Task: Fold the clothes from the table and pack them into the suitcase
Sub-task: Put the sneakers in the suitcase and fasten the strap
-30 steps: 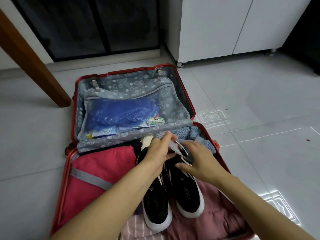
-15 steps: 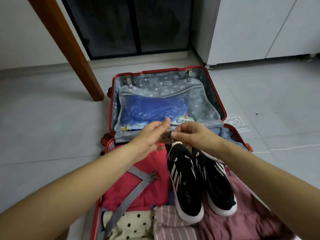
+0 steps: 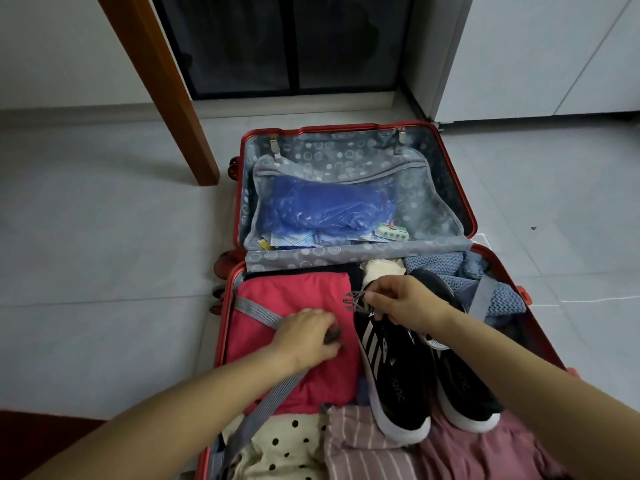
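The red suitcase point(image 3: 346, 128) lies open on the floor with its near half already filled, so this looks like the closing stage: strapping the load down rather than folding. The left hand point(image 3: 306, 332) rests on the red folded garment point(image 3: 294, 292), its fingers curled round the dark clip point(image 3: 334, 336) at the end of the grey strap point(image 3: 258, 311), which runs out from under those fingers towards the case's left wall. The right hand point(image 3: 408, 301) sits above the black sneakers point(image 3: 391, 375), fingers closed in a pinch on the pronged buckle half point(image 3: 353, 301), which pokes out just left of its fingertips. The two halves are near each other but apart, probably held so that they can be brought together over the load. The second webbing band point(image 3: 483, 296) shows beyond the right hand, crossing the blue knit point(image 3: 436, 265); whether it reaches the pinched half is hidden. On the near side of both hands lie a polka-dot garment point(image 3: 284, 445), a pink striped garment point(image 3: 363, 445) and a mauve garment point(image 3: 485, 452). The sneakers stand proud of the clothes, so the strap may need slack to pass over them. No table top is in view, only a wooden leg point(image 3: 166, 81).
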